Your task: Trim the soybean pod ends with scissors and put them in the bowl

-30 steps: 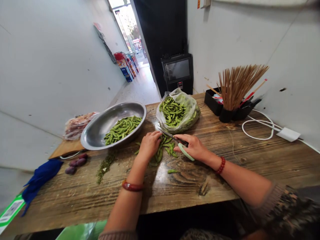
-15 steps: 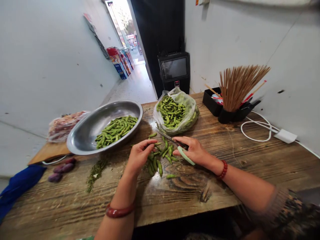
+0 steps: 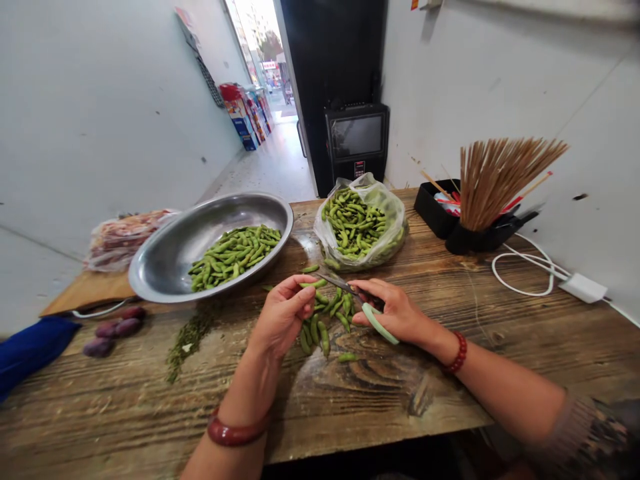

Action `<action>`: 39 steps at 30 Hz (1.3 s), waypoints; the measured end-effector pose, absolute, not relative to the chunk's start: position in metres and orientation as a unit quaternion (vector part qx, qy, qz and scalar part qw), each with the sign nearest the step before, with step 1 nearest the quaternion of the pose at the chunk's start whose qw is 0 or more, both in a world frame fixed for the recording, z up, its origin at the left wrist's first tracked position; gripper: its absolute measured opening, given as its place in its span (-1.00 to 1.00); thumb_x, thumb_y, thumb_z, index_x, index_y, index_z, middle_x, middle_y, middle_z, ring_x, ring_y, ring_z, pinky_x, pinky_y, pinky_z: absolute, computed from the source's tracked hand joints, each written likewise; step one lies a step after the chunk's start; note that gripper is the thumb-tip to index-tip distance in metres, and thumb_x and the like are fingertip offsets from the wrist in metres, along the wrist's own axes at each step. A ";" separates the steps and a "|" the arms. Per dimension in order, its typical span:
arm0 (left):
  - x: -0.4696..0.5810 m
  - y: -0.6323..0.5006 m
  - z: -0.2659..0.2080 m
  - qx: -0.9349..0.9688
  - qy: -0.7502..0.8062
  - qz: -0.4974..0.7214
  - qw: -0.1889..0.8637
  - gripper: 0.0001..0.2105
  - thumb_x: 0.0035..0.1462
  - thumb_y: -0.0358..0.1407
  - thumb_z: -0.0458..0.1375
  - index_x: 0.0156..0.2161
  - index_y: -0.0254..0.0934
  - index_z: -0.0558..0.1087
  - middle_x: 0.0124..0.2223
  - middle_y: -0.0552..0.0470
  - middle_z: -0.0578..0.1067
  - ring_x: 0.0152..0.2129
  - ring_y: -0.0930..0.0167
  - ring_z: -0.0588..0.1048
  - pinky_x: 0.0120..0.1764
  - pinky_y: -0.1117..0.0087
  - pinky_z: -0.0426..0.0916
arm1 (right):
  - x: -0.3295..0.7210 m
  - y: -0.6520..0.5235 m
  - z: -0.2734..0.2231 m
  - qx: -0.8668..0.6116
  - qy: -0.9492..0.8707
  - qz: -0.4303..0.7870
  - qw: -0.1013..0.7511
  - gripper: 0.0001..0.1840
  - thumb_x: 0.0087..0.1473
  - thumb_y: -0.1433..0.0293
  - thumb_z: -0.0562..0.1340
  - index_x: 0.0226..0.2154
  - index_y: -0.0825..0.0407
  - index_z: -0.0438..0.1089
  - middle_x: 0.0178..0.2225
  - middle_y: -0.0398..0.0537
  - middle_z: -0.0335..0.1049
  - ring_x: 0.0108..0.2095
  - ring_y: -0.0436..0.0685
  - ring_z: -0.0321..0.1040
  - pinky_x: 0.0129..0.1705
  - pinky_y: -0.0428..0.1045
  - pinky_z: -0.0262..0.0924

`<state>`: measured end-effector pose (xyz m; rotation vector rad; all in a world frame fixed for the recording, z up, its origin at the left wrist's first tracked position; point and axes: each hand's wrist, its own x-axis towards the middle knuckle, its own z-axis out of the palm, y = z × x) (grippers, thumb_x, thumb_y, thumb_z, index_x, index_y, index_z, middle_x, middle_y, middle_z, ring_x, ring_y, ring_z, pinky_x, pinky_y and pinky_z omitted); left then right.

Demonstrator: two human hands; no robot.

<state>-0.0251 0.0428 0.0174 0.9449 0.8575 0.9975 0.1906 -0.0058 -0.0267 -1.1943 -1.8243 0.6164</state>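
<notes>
Pinched between the fingertips of my left hand (image 3: 286, 313) is a green edamame pod (image 3: 314, 284). My right hand (image 3: 393, 308) is closed round a pair of scissors (image 3: 379, 323) with pale green handles, and their blades point left toward the pod. Loose pods (image 3: 316, 333) lie on the wooden table below and between my hands. Beyond them stands a clear plastic bag (image 3: 395, 230) full of pods. To the left, a wide steel basin (image 3: 160, 257) holds a heap of pods (image 3: 235, 257).
Small green trimmings (image 3: 187, 343) lie left of my left arm, near several purple tubers (image 3: 113, 331). A bagged pack (image 3: 125, 240) rests on a wooden board (image 3: 85, 291). At the right stand a black holder with skewers (image 3: 500, 187) and a white cable with adapter (image 3: 583, 288).
The view has shifted slightly. My left hand has turned and lifted the pod a little, and the scissor blades now sit close to the pod's tip.
</notes>
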 end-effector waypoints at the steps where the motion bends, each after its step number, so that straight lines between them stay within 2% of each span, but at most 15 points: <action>1: -0.025 0.043 0.017 0.422 0.381 0.449 0.690 -0.78 -0.16 -0.35 0.38 -0.35 -0.35 0.51 -0.60 0.17 0.33 -0.69 0.65 0.23 -0.62 0.64 0.07 | 0.190 -0.007 -0.025 -0.471 -0.734 0.247 0.423 -0.40 -0.10 0.27 0.40 0.02 0.05 0.35 -0.32 -0.07 0.39 -0.36 0.06 0.32 -0.30 -0.04 0.29; 16: -0.021 0.041 0.011 0.438 0.366 0.439 0.694 -0.78 -0.17 -0.36 0.39 -0.33 -0.35 0.55 -0.56 0.14 0.37 -0.67 0.64 0.24 -0.60 0.63 0.09 | 0.192 -0.008 -0.022 -0.448 -0.761 0.230 0.408 -0.33 -0.08 0.24 0.39 0.09 0.04 0.28 -0.33 -0.09 0.33 -0.35 0.06 0.30 -0.25 -0.02 0.25; 33: -0.022 0.042 0.013 0.416 0.356 0.446 0.708 -0.76 -0.19 -0.35 0.39 -0.33 -0.36 0.55 -0.54 0.13 0.37 -0.67 0.65 0.22 -0.61 0.63 0.11 | 0.193 -0.007 -0.025 -0.432 -0.766 0.226 0.419 -0.41 -0.06 0.19 0.38 0.04 -0.04 0.35 -0.40 -0.14 0.30 -0.42 0.01 0.24 -0.36 -0.08 0.20; 39: -0.021 0.040 0.016 0.408 0.340 0.445 0.721 -0.80 -0.11 -0.31 0.36 -0.35 -0.36 0.52 -0.53 0.11 0.39 -0.62 0.60 0.31 -0.54 0.60 0.23 | 0.193 -0.009 -0.026 -0.438 -0.773 0.212 0.408 -0.40 -0.04 0.20 0.37 0.06 -0.01 0.33 -0.38 -0.11 0.33 -0.42 0.02 0.26 -0.35 -0.08 0.21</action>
